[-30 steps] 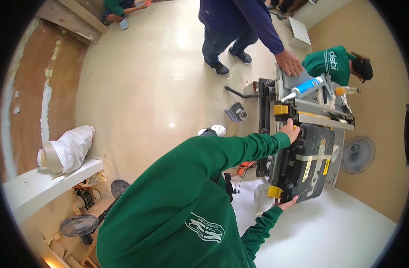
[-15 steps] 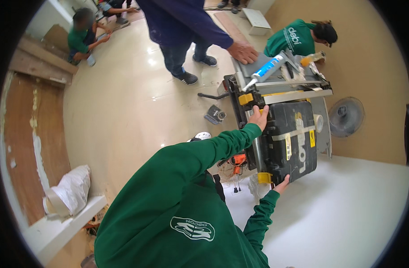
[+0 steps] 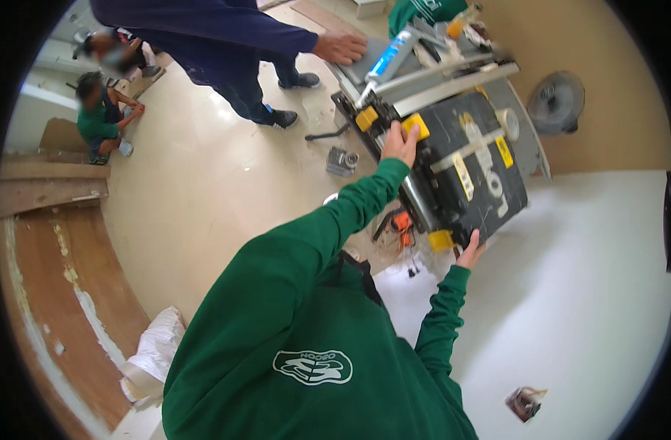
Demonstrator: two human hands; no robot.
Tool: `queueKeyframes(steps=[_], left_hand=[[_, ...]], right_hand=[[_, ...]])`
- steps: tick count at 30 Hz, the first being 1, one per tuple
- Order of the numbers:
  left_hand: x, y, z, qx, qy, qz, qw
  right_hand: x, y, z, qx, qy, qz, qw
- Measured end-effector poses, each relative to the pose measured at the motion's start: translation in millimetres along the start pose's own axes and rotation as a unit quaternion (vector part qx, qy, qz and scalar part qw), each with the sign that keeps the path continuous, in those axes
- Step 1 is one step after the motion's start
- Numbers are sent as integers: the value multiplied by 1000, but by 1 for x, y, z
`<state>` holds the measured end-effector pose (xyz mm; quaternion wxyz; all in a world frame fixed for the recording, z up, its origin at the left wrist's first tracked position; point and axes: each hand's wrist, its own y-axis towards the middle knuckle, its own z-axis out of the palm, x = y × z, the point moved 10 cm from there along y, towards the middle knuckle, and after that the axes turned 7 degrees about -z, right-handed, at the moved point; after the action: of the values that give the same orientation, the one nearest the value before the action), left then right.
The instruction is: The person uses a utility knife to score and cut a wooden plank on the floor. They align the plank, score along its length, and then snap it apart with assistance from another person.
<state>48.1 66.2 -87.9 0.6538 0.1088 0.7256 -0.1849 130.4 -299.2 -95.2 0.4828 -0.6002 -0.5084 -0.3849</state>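
Note:
A black hard plastic tool case (image 3: 482, 154) with yellow latches and pale tape across it is between my two hands, tilted beside a cluttered work stand. My left hand (image 3: 400, 144) grips its upper left corner, at a yellow latch (image 3: 414, 127). My right hand (image 3: 470, 251) holds the lower edge, with the thumb on the front face and the fingers mostly hidden beneath. Another yellow latch (image 3: 441, 240) is close to my right hand. Just beyond the case lies a blue and white sealant tube (image 3: 390, 59) on the grey stand top (image 3: 365, 67).
A co-worker's hand (image 3: 340, 48) rests on the stand top. A tape roll (image 3: 507, 125) sits behind the case, near a round translucent disc (image 3: 557, 103). Orange tools (image 3: 403, 226) and a grey device (image 3: 342, 161) lie on the floor. Other people crouch far left.
My view has turned, so the stand and the co-worker appear farther up and left. The case has tilted, and my left hand's fingers have shifted on its upper corner. Both hands still hold it.

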Motion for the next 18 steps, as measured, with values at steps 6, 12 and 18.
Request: queueKeyframes(steps=[6,12,18], left_hand=[[4,6,-7,-5,-2,27,1000],[34,21,3,91,-74,-114,987],[60,17,2,173,-100,-202,959]], right_hand=[[0,-12,-2,27,32,-78,996],[0,-27,-10,-12,58,-138,989],[-3,-81,-59,-117,-45,-206,970]])
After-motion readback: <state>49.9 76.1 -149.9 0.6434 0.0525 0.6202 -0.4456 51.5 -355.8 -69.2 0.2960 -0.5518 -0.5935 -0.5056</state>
